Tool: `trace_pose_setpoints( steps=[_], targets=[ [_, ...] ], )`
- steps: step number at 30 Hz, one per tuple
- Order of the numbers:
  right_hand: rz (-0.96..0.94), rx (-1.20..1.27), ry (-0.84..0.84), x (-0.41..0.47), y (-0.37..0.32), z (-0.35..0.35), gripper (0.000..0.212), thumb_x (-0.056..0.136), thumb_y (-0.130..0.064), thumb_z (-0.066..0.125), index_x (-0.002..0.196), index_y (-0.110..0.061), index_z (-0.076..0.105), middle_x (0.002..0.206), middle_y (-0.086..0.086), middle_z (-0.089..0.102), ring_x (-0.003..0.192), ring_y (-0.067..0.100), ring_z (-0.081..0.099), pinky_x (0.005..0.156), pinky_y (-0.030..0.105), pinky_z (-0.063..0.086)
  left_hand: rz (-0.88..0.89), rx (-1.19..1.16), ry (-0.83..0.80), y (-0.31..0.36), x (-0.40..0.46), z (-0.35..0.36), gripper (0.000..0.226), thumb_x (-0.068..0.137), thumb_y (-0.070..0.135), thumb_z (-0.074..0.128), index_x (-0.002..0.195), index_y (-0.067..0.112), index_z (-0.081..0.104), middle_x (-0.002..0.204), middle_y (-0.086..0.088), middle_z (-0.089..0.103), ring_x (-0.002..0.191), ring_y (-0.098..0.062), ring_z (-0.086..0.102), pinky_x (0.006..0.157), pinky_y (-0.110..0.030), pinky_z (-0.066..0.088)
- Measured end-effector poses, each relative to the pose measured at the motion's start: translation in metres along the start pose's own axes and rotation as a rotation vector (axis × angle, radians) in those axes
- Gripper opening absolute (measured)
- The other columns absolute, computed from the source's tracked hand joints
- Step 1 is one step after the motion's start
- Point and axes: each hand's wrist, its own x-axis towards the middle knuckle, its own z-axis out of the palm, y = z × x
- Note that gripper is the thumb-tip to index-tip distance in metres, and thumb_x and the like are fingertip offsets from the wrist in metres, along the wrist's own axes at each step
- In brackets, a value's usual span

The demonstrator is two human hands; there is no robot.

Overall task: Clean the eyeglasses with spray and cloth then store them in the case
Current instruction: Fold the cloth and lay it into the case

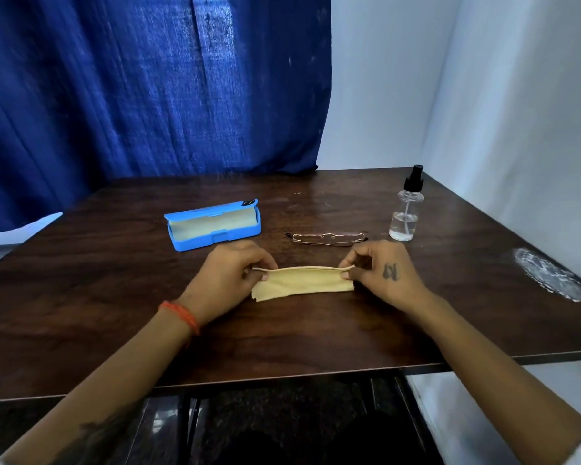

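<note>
— Yellow cloth (pixel 302 284): left hand (pixel 227 275) and right hand (pixel 381 271) each pinch an end, stretching it above the table (pixel 114 290).
— Progress?
— Early, I'd judge: eyeglasses (pixel 327 238) lie folded between open blue case (pixel 212 224) and spray bottle (pixel 405 209).
— Labels?
— Unreadable.

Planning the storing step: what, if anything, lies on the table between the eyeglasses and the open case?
Nothing visible. The eyeglasses lie folded just right of the open blue case, with only bare table between them. The left hand and right hand pinch the cloth nearer the person.
</note>
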Motion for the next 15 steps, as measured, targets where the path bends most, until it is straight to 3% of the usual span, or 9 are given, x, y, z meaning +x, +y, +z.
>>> trace_pose_setpoints(
  steps=[3, 8, 10, 12, 15],
  targets=[
    [-0.173, -0.105, 0.083, -0.009, 0.004, -0.002, 0.021, 0.068, 0.000, 0.073, 0.072, -0.021, 0.074, 0.070, -0.010, 0.067, 0.068, 0.006, 0.057, 0.067, 0.020, 0.040, 0.170, 0.107, 0.017, 0.001, -0.012, 0.005, 0.029, 0.069, -0.012, 0.065, 0.085, 0.012, 0.071, 0.086, -0.004, 0.067, 0.081, -0.020, 0.061, 0.072, -0.034, 0.052],
    [-0.318, -0.174, 0.024, -0.025, 0.006, -0.005, 0.029, 0.062, 0.010, 0.067, 0.072, -0.016, 0.076, 0.076, -0.002, 0.074, 0.073, 0.019, 0.063, 0.070, 0.032, 0.053, 0.142, 0.005, -0.051, -0.001, -0.030, 0.004, 0.028, 0.071, -0.007, 0.064, 0.085, 0.016, 0.072, 0.087, 0.003, 0.067, 0.083, -0.011, 0.062, 0.074, -0.032, 0.053],
    [-0.308, -0.132, 0.016, -0.029, 0.007, -0.008, 0.026, 0.064, 0.007, 0.068, 0.072, -0.017, 0.077, 0.076, -0.006, 0.073, 0.075, 0.015, 0.063, 0.072, 0.032, 0.053, 0.071, -0.145, -0.051, -0.001, -0.033, 0.002, 0.020, 0.076, 0.001, 0.064, 0.085, 0.017, 0.072, 0.087, 0.004, 0.067, 0.080, -0.007, 0.062, 0.073, -0.025, 0.052],
    [-0.230, -0.033, 0.035, -0.028, 0.006, -0.010, 0.022, 0.070, -0.001, 0.070, 0.074, -0.022, 0.077, 0.075, -0.012, 0.070, 0.075, 0.005, 0.061, 0.073, 0.023, 0.049, -0.010, -0.229, 0.012, -0.001, -0.031, 0.001, 0.012, 0.082, 0.012, 0.063, 0.088, 0.018, 0.071, 0.089, 0.004, 0.066, 0.082, -0.008, 0.061, 0.073, -0.021, 0.049],
    [-0.067, 0.030, -0.025, -0.020, 0.001, -0.010, 0.019, 0.078, -0.025, 0.071, 0.097, -0.025, 0.072, 0.089, -0.010, 0.068, 0.080, 0.002, 0.061, 0.074, 0.019, 0.046, -0.113, -0.048, -0.010, -0.008, -0.022, 0.006, 0.024, 0.087, 0.031, 0.058, 0.109, 0.024, 0.064, 0.110, 0.004, 0.063, 0.104, -0.010, 0.053, 0.091, -0.031, 0.044]
  ],
)
